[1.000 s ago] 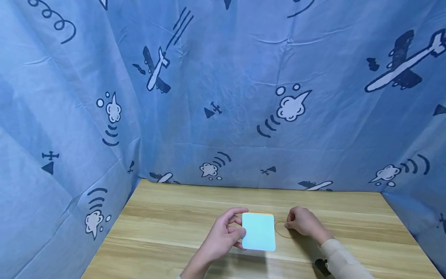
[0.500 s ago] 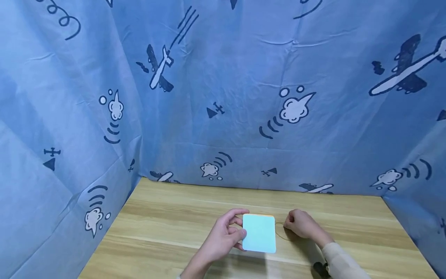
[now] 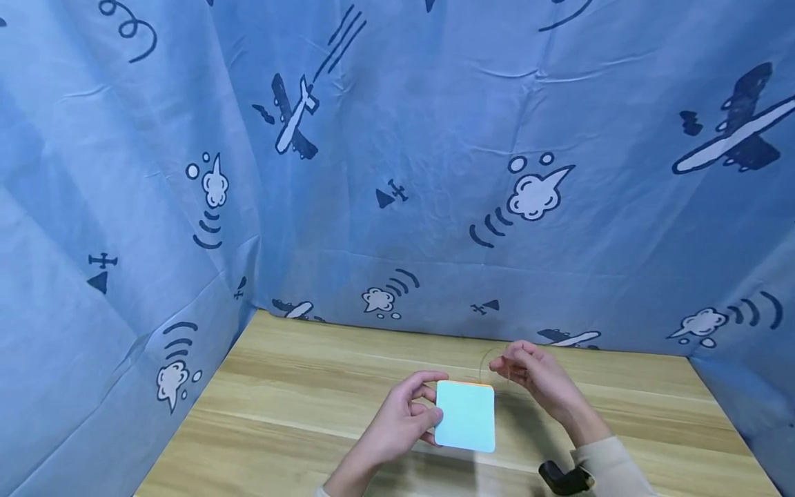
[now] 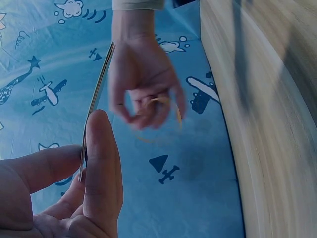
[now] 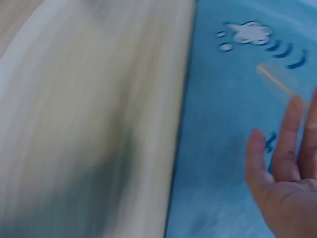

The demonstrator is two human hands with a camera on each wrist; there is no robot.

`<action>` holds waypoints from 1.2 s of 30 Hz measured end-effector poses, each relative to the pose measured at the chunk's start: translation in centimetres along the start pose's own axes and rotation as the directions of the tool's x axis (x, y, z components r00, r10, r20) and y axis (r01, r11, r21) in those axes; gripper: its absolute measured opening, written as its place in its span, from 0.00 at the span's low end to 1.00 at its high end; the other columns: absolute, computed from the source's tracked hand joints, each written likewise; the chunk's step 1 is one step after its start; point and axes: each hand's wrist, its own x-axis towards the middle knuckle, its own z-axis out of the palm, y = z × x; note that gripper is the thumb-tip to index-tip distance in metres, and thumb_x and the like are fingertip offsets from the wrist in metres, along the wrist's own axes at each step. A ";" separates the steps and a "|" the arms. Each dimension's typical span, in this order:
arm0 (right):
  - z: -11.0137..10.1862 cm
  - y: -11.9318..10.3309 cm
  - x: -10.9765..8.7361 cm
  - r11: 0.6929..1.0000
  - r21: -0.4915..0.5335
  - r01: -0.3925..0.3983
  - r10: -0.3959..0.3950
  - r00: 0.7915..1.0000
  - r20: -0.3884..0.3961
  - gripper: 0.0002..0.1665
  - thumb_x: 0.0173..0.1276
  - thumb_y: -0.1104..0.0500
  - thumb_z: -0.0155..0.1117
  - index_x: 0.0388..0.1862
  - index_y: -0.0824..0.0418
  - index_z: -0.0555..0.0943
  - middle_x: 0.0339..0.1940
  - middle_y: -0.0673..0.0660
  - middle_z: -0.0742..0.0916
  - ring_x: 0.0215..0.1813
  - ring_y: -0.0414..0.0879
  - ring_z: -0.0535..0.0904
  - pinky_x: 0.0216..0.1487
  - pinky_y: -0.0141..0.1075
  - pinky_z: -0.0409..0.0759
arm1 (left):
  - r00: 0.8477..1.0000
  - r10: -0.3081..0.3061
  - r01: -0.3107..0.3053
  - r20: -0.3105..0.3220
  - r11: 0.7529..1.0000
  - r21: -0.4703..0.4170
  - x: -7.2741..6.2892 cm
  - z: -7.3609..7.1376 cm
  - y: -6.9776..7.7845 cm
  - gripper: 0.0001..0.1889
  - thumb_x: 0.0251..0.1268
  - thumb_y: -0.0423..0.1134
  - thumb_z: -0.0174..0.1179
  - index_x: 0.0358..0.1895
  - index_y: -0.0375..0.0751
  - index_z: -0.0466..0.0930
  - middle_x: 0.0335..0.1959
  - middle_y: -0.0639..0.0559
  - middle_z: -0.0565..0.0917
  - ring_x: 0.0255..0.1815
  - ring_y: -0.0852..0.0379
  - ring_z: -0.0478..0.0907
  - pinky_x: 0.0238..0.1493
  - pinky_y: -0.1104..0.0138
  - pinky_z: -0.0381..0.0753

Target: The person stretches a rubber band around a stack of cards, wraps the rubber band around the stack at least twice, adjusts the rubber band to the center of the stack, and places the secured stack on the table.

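Note:
Thin square cards (image 3: 466, 415), light blue in front with an orange edge showing behind, stand nearly upright above the table. My left hand (image 3: 400, 421) pinches them at their left side, thumb on the blue face and fingers behind. Seen edge-on in the left wrist view, the cards (image 4: 96, 89) make a slim stack. To the right and slightly farther back, my right hand (image 3: 543, 379) holds a thin yellow-orange rubber band (image 4: 159, 99) at its fingers, off the table. In the right wrist view the band (image 5: 277, 82) stretches beyond the fingertips, partly blurred.
Under both hands lies a wood-grain table (image 3: 298, 386). A blue curtain (image 3: 428, 228) printed with planes and clouds hangs behind it and along the sides. A black device (image 3: 564, 478) sits at the right sleeve.
My right hand has risen and moved back with the rubber band, its fingers spreading a little and the loop nearing the cards' top edge. The left hand keeps the cards almost in place.

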 end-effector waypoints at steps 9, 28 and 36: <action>-0.6 -1.5 -0.6 0.823 0.568 0.017 -0.171 0.961 0.219 0.21 0.85 0.64 0.32 0.52 0.63 0.77 0.55 0.60 0.87 0.52 0.51 0.86 0.67 0.44 0.77 | 0.999 -0.034 0.034 -0.019 0.999 -0.002 0.1 0.3 0.1 0.27 0.63 0.21 0.58 0.64 0.45 0.76 0.41 0.44 0.75 0.22 0.59 0.75 0.22 0.65 0.87; -0.4 -1.4 -1.6 0.829 0.558 0.032 -0.086 0.994 0.070 0.10 0.78 0.74 0.44 0.42 0.61 0.68 0.55 0.59 0.83 0.34 0.41 0.86 0.45 0.32 0.87 | 0.999 -0.040 0.040 0.006 0.999 -0.016 0.0 0.8 0.2 0.26 0.65 0.21 0.57 0.64 0.46 0.76 0.41 0.43 0.76 0.24 0.58 0.77 0.25 0.61 0.89; -0.2 -1.2 -1.6 0.838 0.544 0.044 -0.102 0.992 0.078 0.13 0.80 0.68 0.47 0.35 0.61 0.77 0.45 0.57 0.87 0.31 0.38 0.86 0.38 0.26 0.86 | 0.998 -0.058 0.058 0.000 0.998 0.002 0.0 1.0 0.4 0.26 0.65 0.21 0.58 0.64 0.47 0.76 0.40 0.46 0.74 0.23 0.58 0.76 0.26 0.59 0.89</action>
